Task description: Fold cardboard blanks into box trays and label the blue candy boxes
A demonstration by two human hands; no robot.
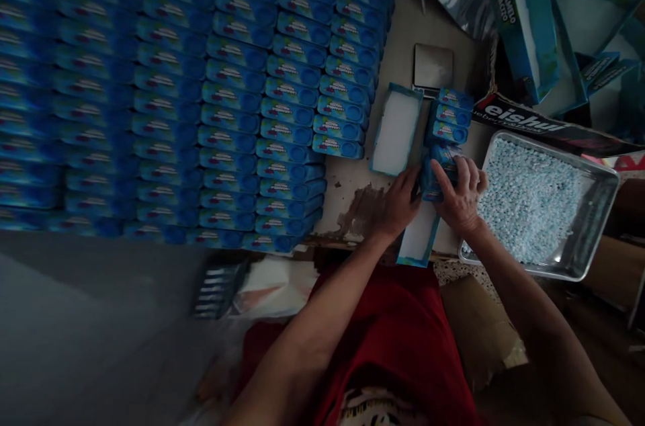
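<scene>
My right hand [461, 194] is curled over small blue candy packs [432, 184], thumb on one side and fingers on the other. They sit in a narrow, shallow blue-edged box with a white inside [418, 238]. Against the left side of that box my left hand [403, 201] has its fingers bent, gripping the edge; its fingertips are partly hidden. Three more blue packs [451, 115] stand in a row at the box's far end. Left of it lies another shallow box [397, 130], white inside with nothing in it.
Long rows of blue packs [232, 90] cover the table's left side. At right, a metal tray [599, 211] holds small pale-blue and white pellets. Behind it, a carton [534, 120] contains several blue boxes [524, 23]. A small flat scale [433, 66] lies at the back.
</scene>
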